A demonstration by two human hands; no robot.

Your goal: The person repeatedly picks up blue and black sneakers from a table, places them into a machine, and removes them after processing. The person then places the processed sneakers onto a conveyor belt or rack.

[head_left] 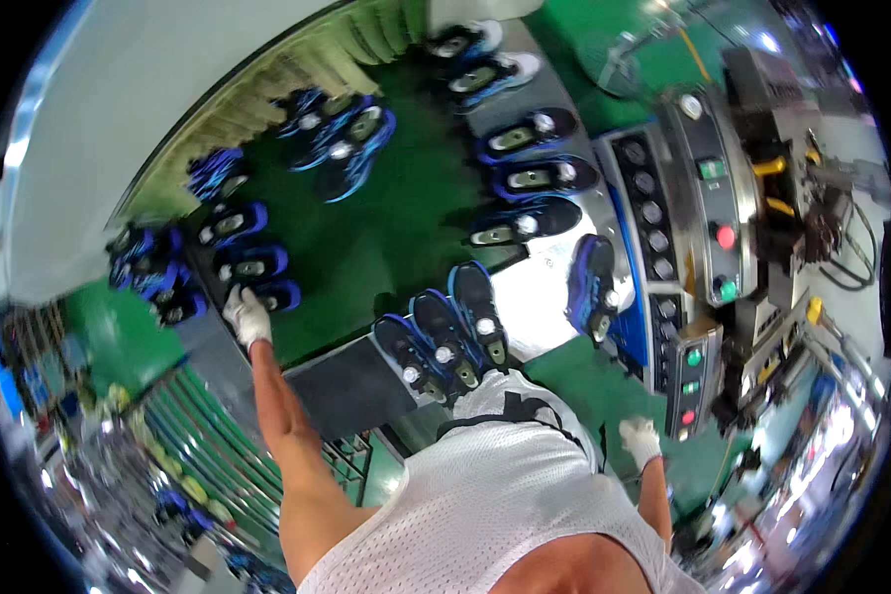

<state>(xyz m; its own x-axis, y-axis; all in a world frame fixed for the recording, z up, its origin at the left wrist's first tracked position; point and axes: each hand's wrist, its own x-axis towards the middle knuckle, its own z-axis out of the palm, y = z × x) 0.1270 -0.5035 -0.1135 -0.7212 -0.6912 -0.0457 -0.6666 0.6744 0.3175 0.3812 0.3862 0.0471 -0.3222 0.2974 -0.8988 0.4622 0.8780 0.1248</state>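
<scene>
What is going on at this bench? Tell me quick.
A person in a white mesh shirt stands at a green work surface covered with blue and black shoes. The gloved left hand reaches out to a shoe in the stack at the left edge. The gloved right hand hangs low beside a machine's control panel, holding nothing visible. Three more shoes sit right in front of the person.

The left hand (246, 315) hides part of a blue shoe (267, 295); whether its fingers grip is unclear. The lower-left racks (183, 445) blur; the person's torso is cut off below.
</scene>
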